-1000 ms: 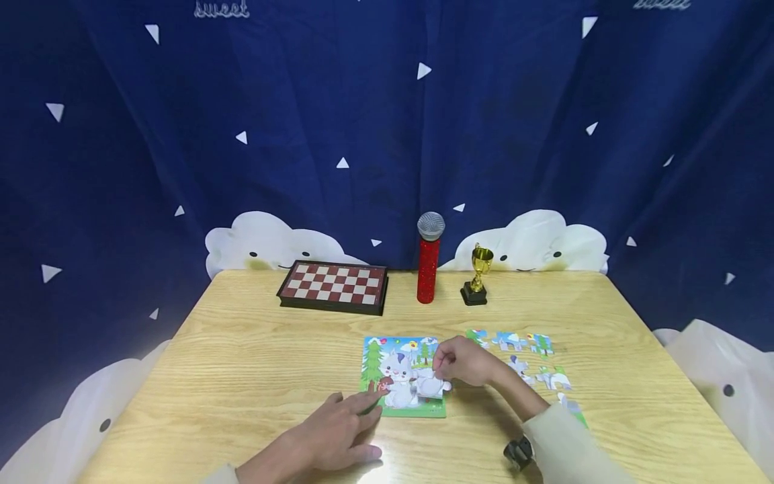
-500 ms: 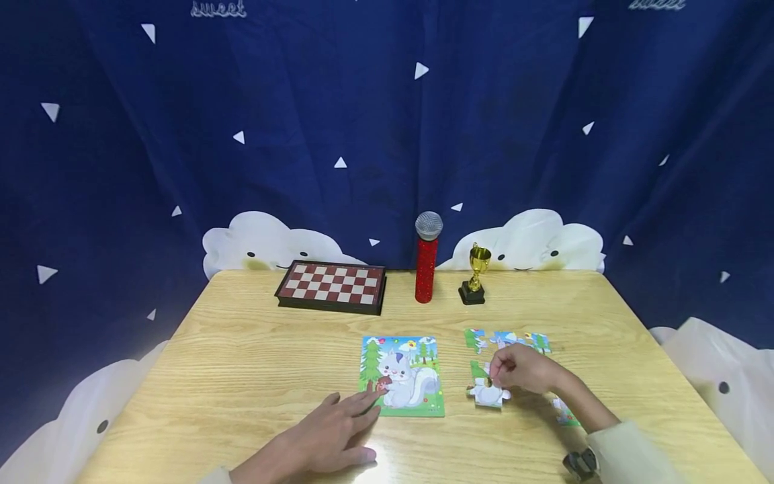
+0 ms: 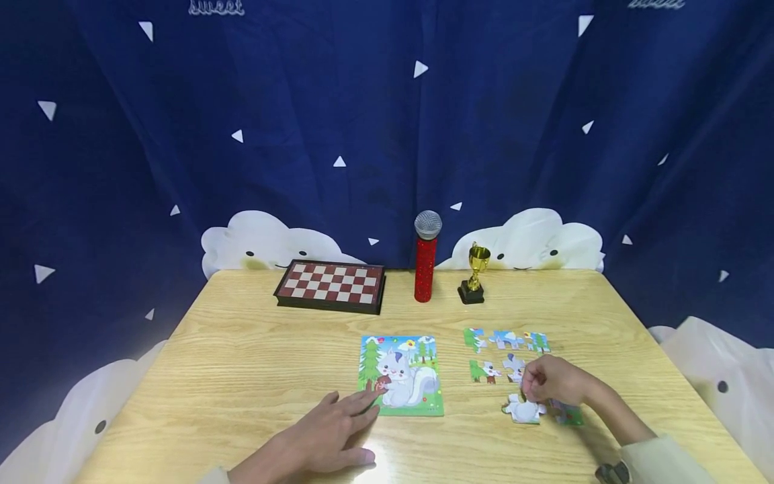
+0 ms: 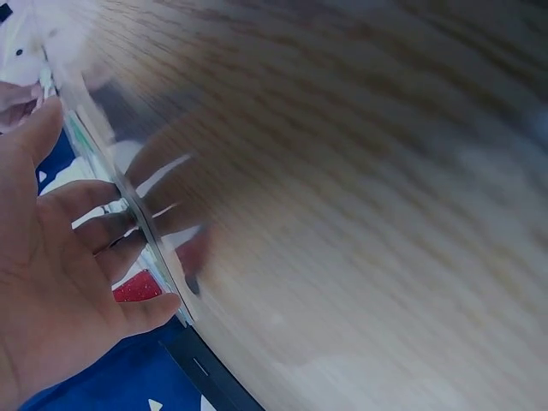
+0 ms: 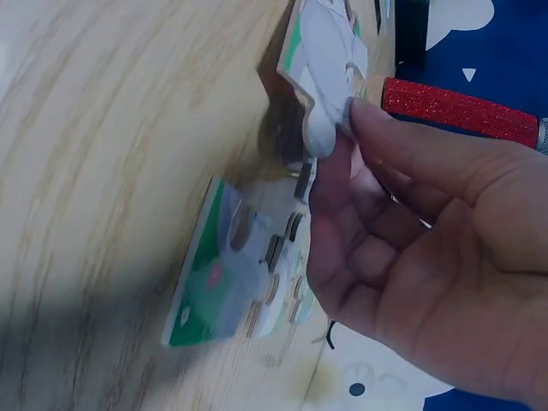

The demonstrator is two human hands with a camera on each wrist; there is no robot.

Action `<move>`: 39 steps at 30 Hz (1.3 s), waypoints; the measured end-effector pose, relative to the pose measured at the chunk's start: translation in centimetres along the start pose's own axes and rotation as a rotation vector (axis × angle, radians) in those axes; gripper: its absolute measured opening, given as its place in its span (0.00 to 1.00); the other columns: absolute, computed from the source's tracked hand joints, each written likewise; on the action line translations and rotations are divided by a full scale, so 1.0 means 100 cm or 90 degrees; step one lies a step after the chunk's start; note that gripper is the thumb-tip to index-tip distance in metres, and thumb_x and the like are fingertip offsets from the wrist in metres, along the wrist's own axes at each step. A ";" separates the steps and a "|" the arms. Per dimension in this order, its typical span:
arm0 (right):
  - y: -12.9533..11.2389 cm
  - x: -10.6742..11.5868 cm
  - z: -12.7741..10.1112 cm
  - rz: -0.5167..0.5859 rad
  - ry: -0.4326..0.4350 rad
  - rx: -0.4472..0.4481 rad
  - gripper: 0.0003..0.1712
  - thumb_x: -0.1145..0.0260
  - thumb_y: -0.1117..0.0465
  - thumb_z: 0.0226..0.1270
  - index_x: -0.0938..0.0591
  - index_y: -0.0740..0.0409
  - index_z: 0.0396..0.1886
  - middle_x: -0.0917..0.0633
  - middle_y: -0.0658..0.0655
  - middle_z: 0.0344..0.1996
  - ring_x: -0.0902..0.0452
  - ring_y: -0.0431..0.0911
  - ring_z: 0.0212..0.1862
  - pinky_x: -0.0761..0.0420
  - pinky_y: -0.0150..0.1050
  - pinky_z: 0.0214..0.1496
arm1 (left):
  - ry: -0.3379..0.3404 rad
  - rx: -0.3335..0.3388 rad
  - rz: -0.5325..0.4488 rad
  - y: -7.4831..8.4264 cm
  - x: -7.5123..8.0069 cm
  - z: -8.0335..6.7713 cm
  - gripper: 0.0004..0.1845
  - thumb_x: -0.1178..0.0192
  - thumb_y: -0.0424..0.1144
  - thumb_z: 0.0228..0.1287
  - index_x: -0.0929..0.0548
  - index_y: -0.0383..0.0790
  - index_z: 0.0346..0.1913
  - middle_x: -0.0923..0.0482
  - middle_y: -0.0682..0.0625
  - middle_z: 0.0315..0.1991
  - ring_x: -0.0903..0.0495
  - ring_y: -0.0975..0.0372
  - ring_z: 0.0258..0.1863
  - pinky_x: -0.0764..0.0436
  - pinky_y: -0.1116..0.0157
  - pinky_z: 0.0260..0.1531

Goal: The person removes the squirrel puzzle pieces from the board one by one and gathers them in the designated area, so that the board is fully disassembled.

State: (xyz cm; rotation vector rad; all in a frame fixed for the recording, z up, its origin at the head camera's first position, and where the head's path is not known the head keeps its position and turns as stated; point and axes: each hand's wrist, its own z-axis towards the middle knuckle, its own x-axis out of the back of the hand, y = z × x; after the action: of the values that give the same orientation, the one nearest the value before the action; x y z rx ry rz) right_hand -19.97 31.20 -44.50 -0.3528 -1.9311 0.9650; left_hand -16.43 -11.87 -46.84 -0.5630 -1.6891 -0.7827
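My right hand (image 3: 555, 381) pinches a puzzle piece (image 3: 523, 409) with part of a white squirrel on it, thumb and finger at its edge in the right wrist view. The piece is held low over the right side of the table. Loose puzzle pieces lie around it: a two-row group (image 3: 506, 340) behind, and a corner piece (image 5: 210, 274) partly hidden by the hand in the head view. My left hand (image 3: 332, 430) lies with fingers spread, its fingertips on the lower left corner of the squirrel picture card (image 3: 402, 376).
On the wooden table (image 3: 260, 363), a folded chessboard (image 3: 331, 287) lies at the back left. A red glittery microphone (image 3: 426, 259) stands upright beside a small gold trophy (image 3: 476, 272). A dark blue curtain (image 3: 326, 101) hangs behind.
My right hand has carried the squirrel piece from over the picture card to the right, among the loose pieces. The left hand has stayed on the card's corner.
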 end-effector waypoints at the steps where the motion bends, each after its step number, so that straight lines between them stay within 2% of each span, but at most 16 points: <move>1: 0.000 0.000 -0.001 -0.009 0.004 -0.004 0.03 0.39 0.73 0.58 0.20 0.65 0.29 0.21 0.54 0.23 0.31 0.37 0.23 0.30 0.28 0.24 | 0.001 0.000 0.001 0.000 0.000 0.000 0.40 0.56 0.68 0.64 0.36 0.45 0.70 0.47 0.47 0.75 0.43 0.55 0.73 0.34 0.41 0.61; 8: -0.001 -0.005 -0.002 -0.077 0.056 -0.062 0.04 0.34 0.72 0.54 0.19 0.61 0.24 0.20 0.52 0.21 0.29 0.40 0.23 0.29 0.30 0.24 | 0.011 0.000 -0.011 -0.001 -0.001 0.000 0.39 0.56 0.67 0.65 0.34 0.43 0.69 0.46 0.47 0.74 0.42 0.55 0.72 0.33 0.40 0.60; 15: -0.005 -0.008 0.000 -0.110 0.081 -0.096 0.07 0.32 0.74 0.51 0.20 0.61 0.22 0.20 0.52 0.19 0.28 0.44 0.22 0.28 0.31 0.23 | 0.024 -0.002 0.012 0.000 -0.002 0.000 0.38 0.56 0.67 0.65 0.32 0.43 0.68 0.41 0.45 0.73 0.40 0.56 0.71 0.33 0.43 0.61; 21: -0.016 -0.010 0.012 -0.136 0.080 -0.046 0.07 0.33 0.71 0.54 0.20 0.59 0.21 0.22 0.49 0.18 0.32 0.39 0.22 0.32 0.28 0.23 | 0.023 0.004 0.010 0.000 0.002 0.000 0.37 0.59 0.67 0.67 0.31 0.43 0.67 0.39 0.45 0.71 0.38 0.53 0.70 0.33 0.45 0.62; 25: -0.034 -0.018 0.029 -0.149 0.068 -0.009 0.07 0.34 0.71 0.55 0.19 0.58 0.21 0.22 0.47 0.20 0.33 0.38 0.23 0.32 0.29 0.25 | 0.030 0.011 -0.012 -0.002 0.005 -0.001 0.37 0.60 0.66 0.67 0.30 0.42 0.67 0.36 0.45 0.70 0.36 0.52 0.69 0.32 0.46 0.62; 31: -0.072 -0.036 0.064 -0.160 0.044 0.007 0.08 0.35 0.71 0.55 0.18 0.58 0.20 0.23 0.47 0.17 0.35 0.39 0.21 0.33 0.30 0.25 | 0.066 0.010 -0.052 -0.008 0.006 -0.003 0.33 0.56 0.63 0.68 0.26 0.43 0.63 0.31 0.46 0.67 0.33 0.55 0.67 0.31 0.45 0.61; 34: -0.087 -0.048 0.081 -0.164 0.041 0.018 0.07 0.34 0.72 0.54 0.18 0.58 0.20 0.25 0.46 0.16 0.36 0.39 0.20 0.35 0.29 0.24 | 0.081 0.011 -0.049 -0.012 0.007 -0.005 0.32 0.54 0.62 0.68 0.25 0.42 0.63 0.30 0.46 0.66 0.32 0.55 0.66 0.31 0.43 0.60; 39: -0.101 -0.069 0.104 -0.167 0.046 0.049 0.05 0.31 0.71 0.53 0.18 0.60 0.22 0.23 0.48 0.18 0.34 0.39 0.23 0.34 0.28 0.24 | 0.075 0.022 -0.045 -0.015 0.009 -0.009 0.33 0.54 0.62 0.68 0.25 0.41 0.63 0.30 0.45 0.66 0.32 0.53 0.67 0.32 0.40 0.59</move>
State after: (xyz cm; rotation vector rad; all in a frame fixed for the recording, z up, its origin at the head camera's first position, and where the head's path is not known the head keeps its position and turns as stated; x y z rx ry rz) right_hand -23.58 15.53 -43.98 -0.0849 -1.8145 0.8392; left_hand -17.11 -13.56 -46.17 -0.4264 -1.6179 -0.8200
